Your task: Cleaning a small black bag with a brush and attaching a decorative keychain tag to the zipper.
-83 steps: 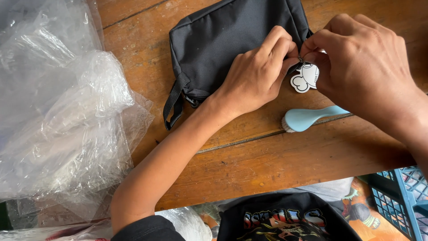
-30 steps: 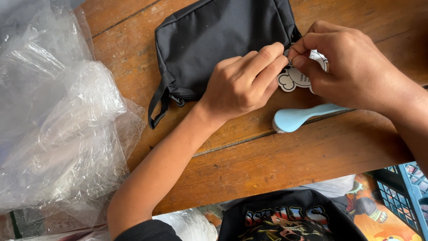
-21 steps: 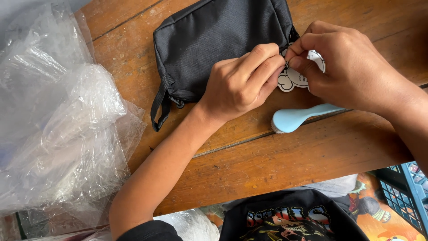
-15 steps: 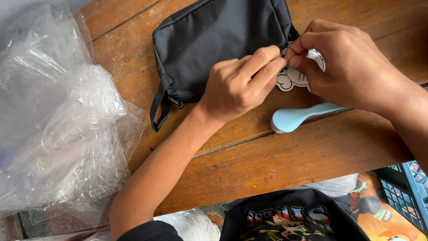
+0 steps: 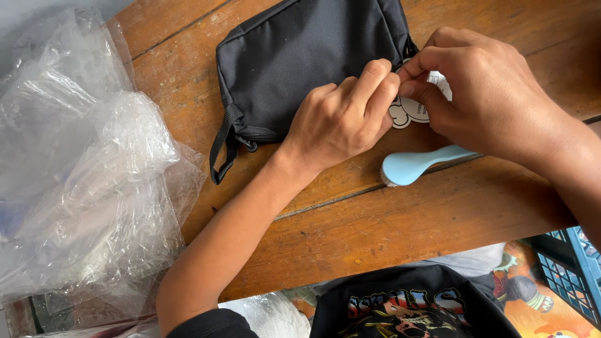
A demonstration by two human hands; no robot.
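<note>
Hands meet at the right-hand corner of a black pouch (image 5: 300, 62) that lies flat on the wooden worktop (image 5: 407, 219). The left hand (image 5: 338, 119) rests on the pouch, its weight apparently pinning the fabric down, while its thumb and forefinger pinch together at the corner where the zip end sits. The right hand (image 5: 482, 94) comes in from the other side, its fingertips clenched on a small white card tag (image 5: 410, 112) that hangs at that same corner; the tag is mostly hidden behind the fingers, so how it is fastened cannot be made out. Both grips are closed, tight and close together, which suits fine work on a small part.

Just beside the right hand, a pale blue brush (image 5: 416, 164) lies on the worktop, untouched, its handle running under the wrist. The pouch's side strap (image 5: 224, 147) loops loose toward the left edge. Crumpled clear plastic wrap (image 5: 87, 181) is heaped well apart on the left. A blue crate (image 5: 573, 275) shows below the worktop's edge at the lower right.
</note>
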